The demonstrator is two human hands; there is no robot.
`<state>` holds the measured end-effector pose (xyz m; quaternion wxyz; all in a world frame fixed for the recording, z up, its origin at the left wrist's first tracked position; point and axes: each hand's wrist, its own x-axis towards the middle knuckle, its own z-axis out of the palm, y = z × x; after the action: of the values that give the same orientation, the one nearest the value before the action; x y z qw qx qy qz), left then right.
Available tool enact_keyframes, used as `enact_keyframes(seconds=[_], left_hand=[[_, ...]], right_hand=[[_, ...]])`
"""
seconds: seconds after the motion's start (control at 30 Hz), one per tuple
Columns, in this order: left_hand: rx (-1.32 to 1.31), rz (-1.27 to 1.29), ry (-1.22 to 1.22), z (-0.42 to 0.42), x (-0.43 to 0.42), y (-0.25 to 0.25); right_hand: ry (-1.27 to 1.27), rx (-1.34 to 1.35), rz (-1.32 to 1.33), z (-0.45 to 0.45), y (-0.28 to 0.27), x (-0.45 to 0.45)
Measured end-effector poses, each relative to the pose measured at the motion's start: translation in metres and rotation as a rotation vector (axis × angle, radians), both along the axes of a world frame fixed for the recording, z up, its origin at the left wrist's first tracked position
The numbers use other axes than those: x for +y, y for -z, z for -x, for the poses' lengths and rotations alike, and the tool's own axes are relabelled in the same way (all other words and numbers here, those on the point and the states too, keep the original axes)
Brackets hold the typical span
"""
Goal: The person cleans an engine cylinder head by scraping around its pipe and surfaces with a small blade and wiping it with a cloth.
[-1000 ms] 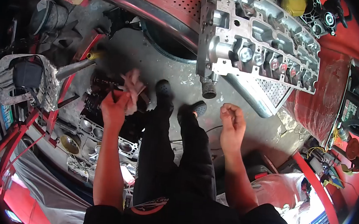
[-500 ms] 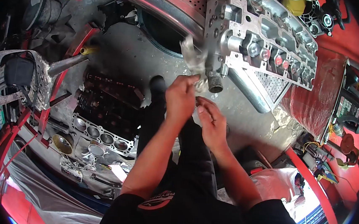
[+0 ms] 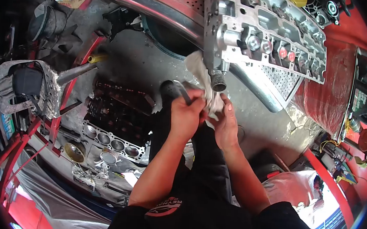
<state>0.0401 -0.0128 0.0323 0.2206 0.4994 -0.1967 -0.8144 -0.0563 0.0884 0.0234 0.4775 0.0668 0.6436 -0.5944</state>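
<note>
A pale cloth rag (image 3: 201, 69) hangs bunched between my two hands, its upper end standing up beside the cylinder head (image 3: 263, 32). My left hand (image 3: 185, 118) is closed, with a slim grey metal tool (image 3: 182, 91) sticking out past its fingers, its exact kind unclear. The fingers of that hand also touch the rag. My right hand (image 3: 227, 128) is curled around the lower part of the rag, thumb up. Just above the hands, a round pipe end (image 3: 218, 83) juts from the head's near corner. Part of the grips is hidden by the cloth.
An engine block (image 3: 111, 141) with several cylinder bores sits low at the left. A red stand (image 3: 80, 61) with a yellow-ended bar rises beside it. A perforated red surface (image 3: 179, 0) lies behind, and a plastic-wrapped red panel (image 3: 323, 91) is at right.
The rag, blurred before, now shows sharply and lies lower between my hands. My right hand has come up against it. The slim tool now shows in my left hand; the view has shifted slightly.
</note>
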Motion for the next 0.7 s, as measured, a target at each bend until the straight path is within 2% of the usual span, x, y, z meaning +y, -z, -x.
enact_keyframes(seconds=[0.03,0.07,0.1,0.13,0.2,0.27,0.3,0.33,0.4,0.43,0.5,0.63,0.7], left_hand=[[-0.190,0.050,0.240,-0.005,0.003,-0.002],[-0.191,0.063,0.249,-0.008,0.006,-0.003],[-0.231,0.093,0.386,-0.012,0.012,-0.005],[-0.273,0.119,0.522,-0.017,0.017,-0.008],[-0.226,0.174,0.564,-0.029,0.015,-0.014],[-0.450,0.267,0.480,-0.035,0.005,-0.017],[-0.659,0.548,0.628,-0.037,-0.006,-0.007],[-0.667,0.548,0.637,-0.032,-0.015,0.004],[-0.834,1.409,0.614,-0.019,-0.032,0.027],[-0.832,1.408,0.611,-0.012,-0.038,0.037],[-0.696,1.399,0.806,0.002,-0.045,0.054],[-0.731,1.356,0.817,0.002,-0.061,0.066],[-0.711,1.352,0.835,-0.005,-0.047,0.051]], right_hand=[[-0.025,-0.200,0.166,-0.002,-0.004,-0.005],[-0.054,-0.395,0.333,-0.002,-0.006,-0.008],[-0.163,-0.419,0.178,0.001,-0.003,-0.011],[-0.157,-0.424,0.181,-0.002,0.010,-0.005],[-0.044,-0.404,-0.013,-0.011,0.043,0.009],[0.029,-0.392,-0.067,-0.009,0.034,0.008],[0.063,-0.352,-0.138,-0.005,0.040,0.020],[0.098,-0.312,-0.212,-0.001,0.046,0.032],[0.056,-0.300,-0.250,0.003,0.058,0.057],[0.024,-0.287,-0.284,0.005,0.066,0.071],[0.001,-0.265,-0.344,0.004,0.073,0.095],[-0.036,-0.197,-0.553,-0.003,0.075,0.131],[-0.115,-0.188,-0.625,-0.011,0.082,0.147]])
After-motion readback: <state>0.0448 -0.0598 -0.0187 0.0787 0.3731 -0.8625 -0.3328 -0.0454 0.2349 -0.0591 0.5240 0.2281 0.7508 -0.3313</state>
